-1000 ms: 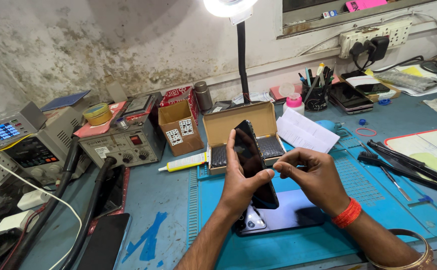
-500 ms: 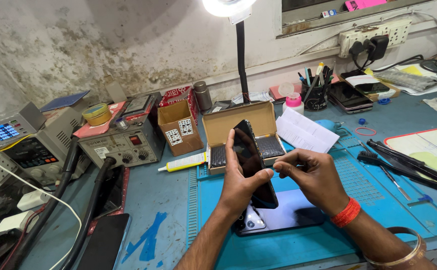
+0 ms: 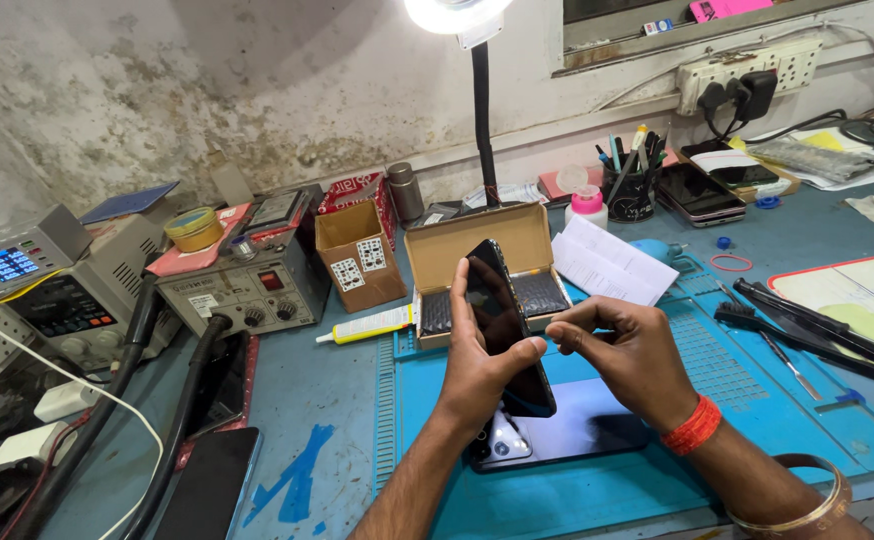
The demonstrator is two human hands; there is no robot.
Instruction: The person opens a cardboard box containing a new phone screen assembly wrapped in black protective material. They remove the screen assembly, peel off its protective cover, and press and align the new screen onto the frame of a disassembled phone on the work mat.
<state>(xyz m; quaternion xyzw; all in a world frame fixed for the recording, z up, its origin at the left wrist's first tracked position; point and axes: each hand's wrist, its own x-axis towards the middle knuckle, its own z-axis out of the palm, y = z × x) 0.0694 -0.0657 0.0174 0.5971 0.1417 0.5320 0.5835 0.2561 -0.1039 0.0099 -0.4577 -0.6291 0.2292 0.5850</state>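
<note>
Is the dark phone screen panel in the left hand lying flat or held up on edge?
Held up: the left hand grips the thin black glass screen panel tilted upright above the blue work mat, clear of it.

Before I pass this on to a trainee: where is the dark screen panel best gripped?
By its long side edges, from behind and the left, as the left hand does. The dark screen panel stands tilted on end, thin and glossy, so edge contact keeps fingers off the glass. The right hand pinches beside its right edge.
</note>
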